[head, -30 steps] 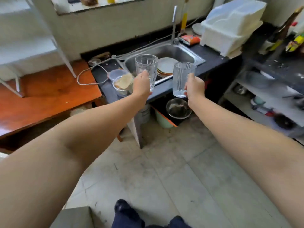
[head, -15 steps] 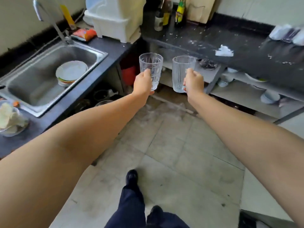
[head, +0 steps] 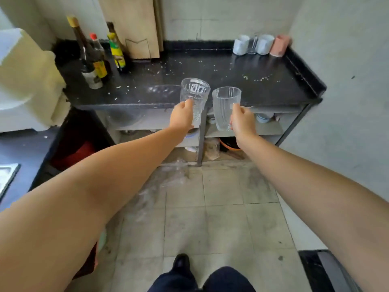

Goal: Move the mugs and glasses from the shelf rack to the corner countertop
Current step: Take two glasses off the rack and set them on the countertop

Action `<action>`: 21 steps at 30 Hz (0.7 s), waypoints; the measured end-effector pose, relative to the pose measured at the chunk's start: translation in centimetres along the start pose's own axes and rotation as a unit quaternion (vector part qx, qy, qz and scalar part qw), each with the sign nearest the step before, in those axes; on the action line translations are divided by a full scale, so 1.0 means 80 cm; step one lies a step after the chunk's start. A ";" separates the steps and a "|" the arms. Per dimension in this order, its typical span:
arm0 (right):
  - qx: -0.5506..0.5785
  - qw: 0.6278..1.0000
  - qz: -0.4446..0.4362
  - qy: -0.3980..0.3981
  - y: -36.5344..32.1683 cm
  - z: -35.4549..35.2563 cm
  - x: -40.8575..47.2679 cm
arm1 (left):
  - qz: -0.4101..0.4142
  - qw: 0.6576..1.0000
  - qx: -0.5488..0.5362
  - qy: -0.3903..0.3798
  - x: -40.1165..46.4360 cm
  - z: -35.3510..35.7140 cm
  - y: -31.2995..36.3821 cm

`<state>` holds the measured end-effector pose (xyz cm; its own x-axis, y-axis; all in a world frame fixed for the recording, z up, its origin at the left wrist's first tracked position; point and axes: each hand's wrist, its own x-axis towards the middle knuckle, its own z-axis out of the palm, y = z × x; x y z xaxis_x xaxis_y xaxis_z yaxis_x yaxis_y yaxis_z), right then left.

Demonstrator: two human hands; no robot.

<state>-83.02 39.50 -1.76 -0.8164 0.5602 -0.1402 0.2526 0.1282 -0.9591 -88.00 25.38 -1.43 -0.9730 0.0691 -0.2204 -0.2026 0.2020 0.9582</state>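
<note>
Two bare hands, the left hand (head: 182,117) and right hand (head: 242,121), each have fingers clamped on a clear glass (head: 194,95), second glass (head: 225,106), held short of the dark desk (head: 210,81), where four cups (head: 261,44) already stand beyond the fingers

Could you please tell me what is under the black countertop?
Under the black countertop are pale shelves holding bowls; an orange basin sits lower. The hands and glasses cover the middle.
</note>
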 end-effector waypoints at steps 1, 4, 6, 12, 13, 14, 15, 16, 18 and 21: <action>0.005 1.000 0.006 0.016 -0.003 -0.007 0.015 | 0.004 1.000 0.001 -0.016 0.017 0.013 0.010; 0.008 0.998 0.018 0.062 -0.011 -0.035 0.060 | 0.009 0.998 -0.004 -0.063 0.057 0.058 0.038; 0.005 0.995 0.017 0.093 -0.014 -0.058 0.093 | 0.007 0.995 -0.009 -0.095 0.083 0.094 0.053; -0.008 0.988 0.018 0.155 -0.011 -0.121 0.202 | 0.003 0.988 0.002 -0.156 0.158 0.203 0.077; -0.010 0.987 0.018 0.159 -0.011 -0.133 0.223 | 0.002 0.987 0.004 -0.158 0.171 0.222 0.082; -0.005 0.987 0.018 0.162 -0.011 -0.144 0.243 | 0.001 0.987 0.003 -0.163 0.184 0.241 0.087; -0.001 0.986 0.018 0.163 -0.013 -0.157 0.269 | 0.000 0.986 0.000 -0.166 0.200 0.263 0.096; -0.002 0.986 0.017 0.164 -0.015 -0.169 0.293 | -0.004 0.986 -0.006 -0.167 0.214 0.284 0.104; -0.007 0.986 0.024 0.167 -0.021 -0.194 0.338 | -0.016 0.986 -0.020 -0.166 0.242 0.323 0.123; -0.001 0.985 0.024 0.172 -0.031 -0.222 0.402 | -0.037 0.985 -0.051 -0.160 0.284 0.373 0.148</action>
<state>-100.66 71.71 0.51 -0.5797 0.8094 -0.0939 0.2880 0.0958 -0.9528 -109.18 58.52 -0.52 -0.8735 0.3661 -0.3209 -0.2979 0.1195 0.9471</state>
